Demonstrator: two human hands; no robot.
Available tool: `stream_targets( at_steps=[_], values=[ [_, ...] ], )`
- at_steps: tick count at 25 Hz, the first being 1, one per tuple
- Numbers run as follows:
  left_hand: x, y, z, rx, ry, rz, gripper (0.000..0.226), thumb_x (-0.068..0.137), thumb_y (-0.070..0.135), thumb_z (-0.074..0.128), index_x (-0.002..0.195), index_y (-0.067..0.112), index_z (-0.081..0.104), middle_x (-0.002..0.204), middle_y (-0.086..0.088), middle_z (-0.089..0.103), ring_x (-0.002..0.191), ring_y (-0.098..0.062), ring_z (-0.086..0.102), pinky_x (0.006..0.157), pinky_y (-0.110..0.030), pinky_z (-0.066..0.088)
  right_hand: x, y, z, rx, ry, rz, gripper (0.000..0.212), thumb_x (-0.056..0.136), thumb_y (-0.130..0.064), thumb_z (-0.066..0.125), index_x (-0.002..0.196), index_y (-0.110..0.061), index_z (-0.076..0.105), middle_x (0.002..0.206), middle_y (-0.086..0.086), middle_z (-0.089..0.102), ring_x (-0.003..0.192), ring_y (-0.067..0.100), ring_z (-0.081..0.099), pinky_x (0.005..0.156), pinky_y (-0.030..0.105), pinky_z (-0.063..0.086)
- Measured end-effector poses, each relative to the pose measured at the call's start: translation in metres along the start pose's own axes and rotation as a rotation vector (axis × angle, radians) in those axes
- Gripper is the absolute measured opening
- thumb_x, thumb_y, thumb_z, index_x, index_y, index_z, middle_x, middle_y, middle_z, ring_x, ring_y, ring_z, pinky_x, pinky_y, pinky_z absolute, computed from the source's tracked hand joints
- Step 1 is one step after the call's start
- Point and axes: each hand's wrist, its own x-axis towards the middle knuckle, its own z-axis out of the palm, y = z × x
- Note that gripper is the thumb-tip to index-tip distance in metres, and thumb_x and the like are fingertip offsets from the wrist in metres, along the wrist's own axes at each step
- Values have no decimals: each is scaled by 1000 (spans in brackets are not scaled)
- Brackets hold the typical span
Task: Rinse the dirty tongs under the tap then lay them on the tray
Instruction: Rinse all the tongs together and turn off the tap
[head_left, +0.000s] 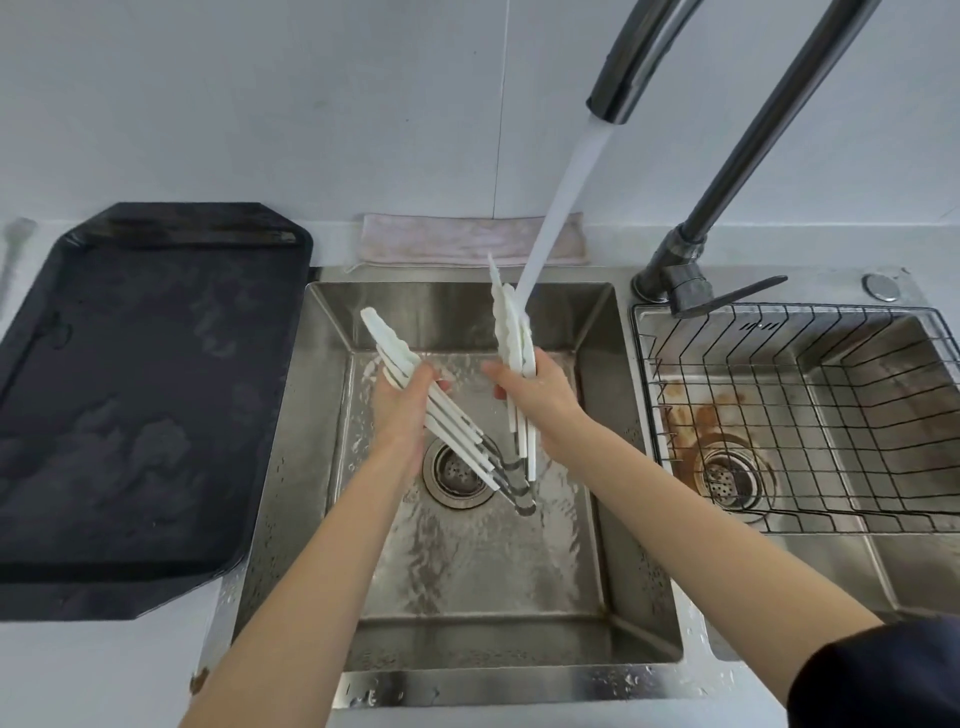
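Tongs (511, 332) under running tap (618, 78), over sink (322, 395).
Gripped in both hands: left hand (402, 410), right hand (540, 397), fingers curled round arms.

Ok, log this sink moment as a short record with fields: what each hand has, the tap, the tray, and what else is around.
left hand: left hand grips white tongs, tips up-left, beside the stream
right hand: right hand grips second white tongs, tips up under the water
tap: tap running, stream hits the right-hand tongs
tray: black tray left of the sink, wet, no tongs on it
other: wire basket in the right basin; cloth behind the sink
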Motion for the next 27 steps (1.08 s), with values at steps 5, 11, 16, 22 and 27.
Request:
stream_targets(
  at_steps=[5, 11, 16, 22, 27],
  values=[
    [-2, 14, 15, 88, 49, 82, 18, 91, 15, 53, 74, 21, 49, 59, -3, 50, 38, -6, 51, 48, -25, 49, -4, 3, -28, -82, -120, -26, 47, 83, -40, 63, 121, -15, 50, 104, -1, 62, 98, 16, 59, 92, 33, 47],
    [-9, 30, 27, 65, 32, 57, 15, 87, 24, 61, 77, 22, 50, 59, -1, 50, 34, -5, 50, 45, -21, 49, -4, -3, -114, 151, 323, -64, 55, 91, -33, 53, 138, -7, 38, 94, -3, 61, 93, 14, 62, 82, 26, 50],
    [-13, 34, 37, 70, 26, 64, 15, 83, 29, 66, 87, 20, 54, 61, 1, 54, 37, -3, 53, 58, -28, 53, 9, -16, -151, 241, 519, -121, 56, 92, -30, 54, 141, -12, 34, 78, -7, 58, 65, 3, 53, 57, 17, 43],
    [-16, 39, 44, 111, 2, 67, 16, 84, 31, 65, 85, 20, 52, 63, 1, 55, 38, -2, 54, 53, -25, 53, 27, -22, -156, 269, 660, -156, 14, 96, -26, 46, 102, -15, 51, 71, -6, 57, 58, 1, 54, 55, 14, 44],
    [-13, 38, 47, 129, -8, 80, 17, 83, 31, 65, 79, 23, 50, 63, 1, 55, 35, 1, 53, 54, -24, 51, 32, -25, -152, 284, 718, -162, 12, 96, -23, 46, 96, -13, 52, 65, -6, 54, 54, 2, 52, 48, 9, 46]
  ],
)
